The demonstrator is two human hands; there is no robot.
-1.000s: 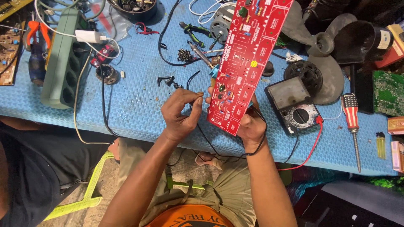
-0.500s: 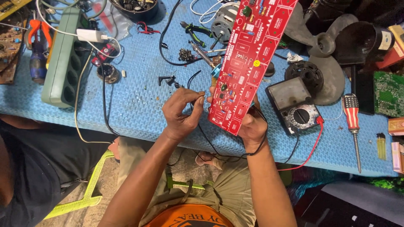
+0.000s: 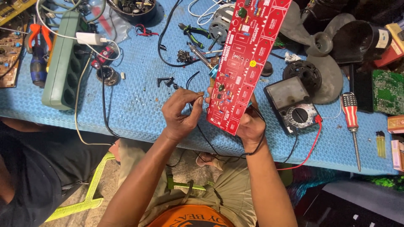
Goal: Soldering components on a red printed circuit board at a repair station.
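Observation:
A long red circuit board (image 3: 248, 54) is tilted upright over the blue mat (image 3: 134, 109). My right hand (image 3: 251, 127) grips its lower end from behind. My left hand (image 3: 181, 113) is at the board's lower left edge, thumb and fingers pinched on a thin black lead (image 3: 190, 82). That lead loops down below the table edge and back up around my right wrist. Small components sit on the board near my left fingertips.
A black multimeter (image 3: 294, 105) with a red lead lies right of the board, and a red-and-white screwdriver (image 3: 351, 122) beyond it. A green power strip (image 3: 63, 63), orange pliers (image 3: 38, 38), a small motor (image 3: 221, 23) and a fan blade (image 3: 324, 46) lie around. Another person in dark clothes (image 3: 25, 168) sits at the left.
The board has tilted slightly and shifted a little to the right. My left hand stays pinched at its lower edge; the right hand keeps its grip.

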